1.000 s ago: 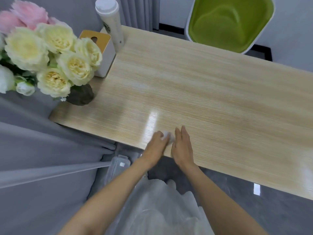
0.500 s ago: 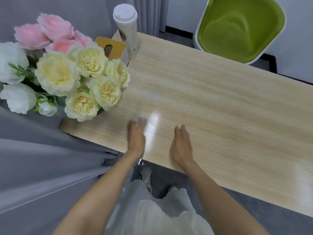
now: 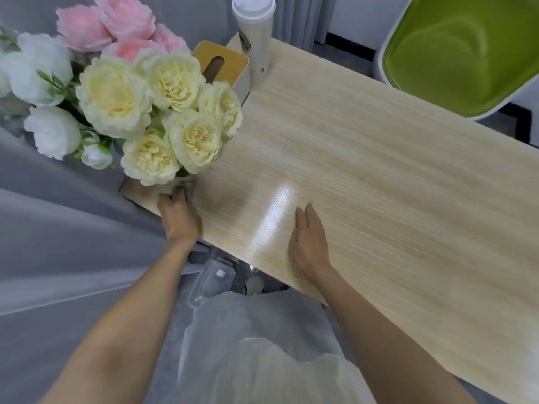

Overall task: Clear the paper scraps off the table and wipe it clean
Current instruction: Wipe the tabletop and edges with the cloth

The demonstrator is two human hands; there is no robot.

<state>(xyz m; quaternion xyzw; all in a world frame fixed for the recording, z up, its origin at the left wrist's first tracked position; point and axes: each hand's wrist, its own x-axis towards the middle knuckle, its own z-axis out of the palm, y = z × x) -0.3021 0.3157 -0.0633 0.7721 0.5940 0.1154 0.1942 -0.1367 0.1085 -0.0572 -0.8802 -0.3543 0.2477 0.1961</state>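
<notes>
- Pale wood-grain worktop (image 3: 379, 185) slanting across the view from ten o'clock down to four o'clock, with a bright glare streak (image 3: 277, 211) near its front edge.
- At the worktop's near left corner, about eight o'clock from the glare streak, left hand (image 3: 178, 214), knuckles up, reaching to the foot of the vase. Fingers blurred: cannot tell whether spread, curled or pinching, nor whether anything lies beneath.
- At four o'clock from the glare streak, right hand (image 3: 309, 237), palm flat on the wood, fingers straight and pressed together, pointing to twelve o'clock, gripping nothing. Well apart from the left hand.
- Just beyond the left fingers at twelve o'clock, glass vase (image 3: 183, 182), mostly hidden under blooms.
- Filling the ten o'clock part of the view, bouquet (image 3: 140, 112) of cream, white and pink flowers, overhanging the worktop's left end.
- At two o'clock from the bouquet, tissue box (image 3: 226, 64), white with a slotted wooden lid, partly behind the blooms.
- Just beside the box at its one o'clock, white lidded cup (image 3: 255, 39), upright on the far corner.
- Past the far edge at two o'clock, green chair (image 3: 460, 53).
- At nine o'clock, grey curtain (image 3: 58, 228).
- On the floor below the front edge, between the forearms, clear plastic container (image 3: 214, 279). At six o'clock, white garment (image 3: 262, 360).
</notes>
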